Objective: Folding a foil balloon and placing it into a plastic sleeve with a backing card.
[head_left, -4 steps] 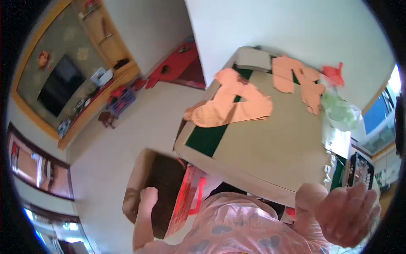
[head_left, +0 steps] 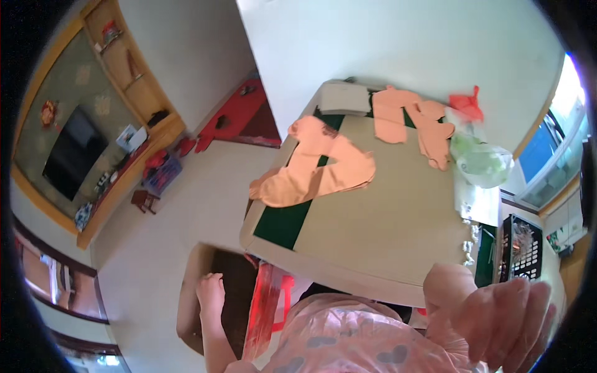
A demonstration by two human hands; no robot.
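Observation:
My left hand (head_left: 212, 294) is closed, its fingers curled, over the open cardboard box (head_left: 188, 292) on the floor at the left. What it holds, if anything, is hidden. My right hand (head_left: 507, 320) is raised close in at the lower right, its fingers stretched out and nothing visible in it. Beyond it stands the table (head_left: 379, 230), beige with dark green strips. Peach-orange flat shaped pieces (head_left: 342, 171) lie stacked in an angled heap on its left part. More peach-orange pieces (head_left: 432, 140) lie at the far right.
A grey stack (head_left: 344, 99) sits at the table's far edge. On the right are a pale green plastic bag (head_left: 484, 163), a red bag (head_left: 467, 104) and a black basket (head_left: 522, 248). A red stool (head_left: 267, 304) stands beside the box. Farther left is a small brown stool (head_left: 144, 200).
The whole view has shifted, with the table now lower and farther left. My right hand has moved slightly lower, its fingers more stretched. My left hand stays over the box.

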